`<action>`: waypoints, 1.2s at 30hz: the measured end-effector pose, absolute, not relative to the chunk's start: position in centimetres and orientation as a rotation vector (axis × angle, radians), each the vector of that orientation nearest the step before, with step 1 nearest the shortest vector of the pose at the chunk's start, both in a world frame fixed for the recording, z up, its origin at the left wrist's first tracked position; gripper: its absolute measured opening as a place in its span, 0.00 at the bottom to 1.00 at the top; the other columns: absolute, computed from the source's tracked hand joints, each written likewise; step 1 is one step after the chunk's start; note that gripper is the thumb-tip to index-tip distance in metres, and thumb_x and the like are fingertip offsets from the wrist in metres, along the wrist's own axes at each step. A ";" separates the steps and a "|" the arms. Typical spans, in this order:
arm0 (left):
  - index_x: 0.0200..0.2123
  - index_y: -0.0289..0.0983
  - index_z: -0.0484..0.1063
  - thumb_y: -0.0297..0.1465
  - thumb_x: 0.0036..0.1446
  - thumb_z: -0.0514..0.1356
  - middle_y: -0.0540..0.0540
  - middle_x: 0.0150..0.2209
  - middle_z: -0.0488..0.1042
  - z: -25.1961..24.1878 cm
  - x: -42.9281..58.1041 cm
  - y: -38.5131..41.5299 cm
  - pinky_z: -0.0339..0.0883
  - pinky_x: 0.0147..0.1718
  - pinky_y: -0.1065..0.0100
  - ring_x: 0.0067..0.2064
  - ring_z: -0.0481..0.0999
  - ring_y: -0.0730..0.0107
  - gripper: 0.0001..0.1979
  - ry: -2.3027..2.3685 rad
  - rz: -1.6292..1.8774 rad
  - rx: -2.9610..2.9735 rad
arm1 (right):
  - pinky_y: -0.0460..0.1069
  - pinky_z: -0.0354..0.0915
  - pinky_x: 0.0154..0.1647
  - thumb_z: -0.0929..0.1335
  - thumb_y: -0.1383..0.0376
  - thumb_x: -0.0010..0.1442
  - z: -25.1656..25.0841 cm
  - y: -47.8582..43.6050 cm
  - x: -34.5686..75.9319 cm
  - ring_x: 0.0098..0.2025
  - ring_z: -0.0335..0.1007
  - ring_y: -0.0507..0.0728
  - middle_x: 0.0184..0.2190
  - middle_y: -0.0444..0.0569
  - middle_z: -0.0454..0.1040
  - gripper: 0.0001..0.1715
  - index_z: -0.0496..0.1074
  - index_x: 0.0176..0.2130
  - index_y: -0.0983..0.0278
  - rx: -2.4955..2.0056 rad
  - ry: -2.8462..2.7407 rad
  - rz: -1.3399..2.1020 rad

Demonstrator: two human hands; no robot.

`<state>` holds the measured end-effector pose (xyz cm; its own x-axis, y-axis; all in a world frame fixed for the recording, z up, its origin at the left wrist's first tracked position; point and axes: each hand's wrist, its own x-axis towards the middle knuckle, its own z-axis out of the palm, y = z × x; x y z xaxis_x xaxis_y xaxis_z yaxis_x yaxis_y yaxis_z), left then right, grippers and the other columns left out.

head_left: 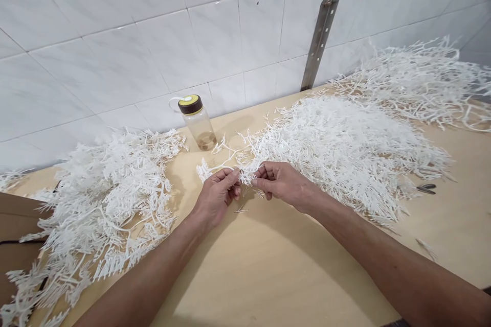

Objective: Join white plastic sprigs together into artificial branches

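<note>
Between my hands is a white plastic branch (226,161) with a thin stem and frilly tips. My left hand (219,191) pinches it between thumb and fingers. My right hand (282,184) is closed with thumb and fingertips on the frilly end of the same branch. The exact spot my right fingertips grip is partly hidden by the frills. Close behind my right hand lies a big heap of white frilly plastic pieces (326,143). A few tiny loose bits (241,210) rest on the table below the hands.
Another heap of white branches (115,189) covers the left of the table (245,276), beside a cardboard box (17,219). A clear bottle (199,127) stands near the tiled wall. Bare branching stems (418,82) lie at back right, a dark-handled tool (426,189) at right. A metal bracket (320,43) leans by the wall.
</note>
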<state>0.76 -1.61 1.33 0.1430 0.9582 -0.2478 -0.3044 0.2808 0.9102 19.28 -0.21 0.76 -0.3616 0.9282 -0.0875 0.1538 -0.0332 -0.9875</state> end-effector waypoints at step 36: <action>0.32 0.35 0.72 0.39 0.45 0.73 0.49 0.26 0.73 1.1 1.4 -2.6 0.63 0.31 0.69 0.28 0.71 0.73 0.18 1.031 1.125 0.913 | 0.44 0.64 0.24 0.77 0.55 0.48 0.7 -0.3 18.4 0.23 0.70 0.50 0.22 0.42 0.73 0.20 0.69 0.32 0.64 -1.082 -1.305 1.600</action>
<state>1.36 -2.60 1.10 0.1120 0.9781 -0.1752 -0.2601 0.1990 0.9449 18.41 -0.28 0.69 -0.3251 0.9364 -0.1322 -0.0585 -0.1595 -0.9855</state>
